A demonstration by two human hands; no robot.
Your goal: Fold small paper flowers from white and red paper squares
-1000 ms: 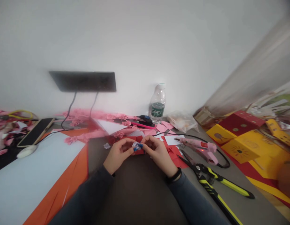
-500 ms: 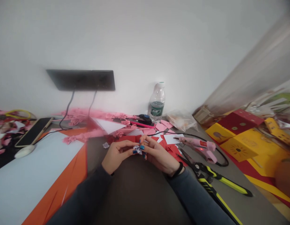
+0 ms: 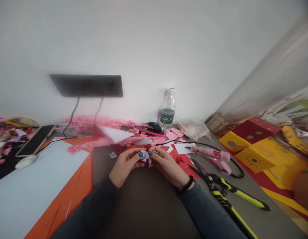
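My left hand (image 3: 125,163) and my right hand (image 3: 166,165) meet above the dark table (image 3: 144,199), fingertips pinched together on a small pale folded paper flower (image 3: 144,155). Both hands grip it between thumb and fingers; blue nails show at the tips. Red paper pieces (image 3: 181,161) lie under and just behind the hands. A tiny pale paper scrap (image 3: 112,155) sits on the table left of my left hand.
A pink glue gun (image 3: 210,153) with a black cord and yellow-handled cutters (image 3: 228,192) lie to the right. Behind stand a water bottle (image 3: 167,109), pink paper flowers (image 3: 86,122) and a phone (image 3: 35,140). Yellow and red boxes (image 3: 256,149) crowd the right; orange and blue sheets (image 3: 44,186) lie left.
The hands have shifted slightly and turned the paper flower between the fingertips; it now sits a little higher and more to the left. Everything else stays put.
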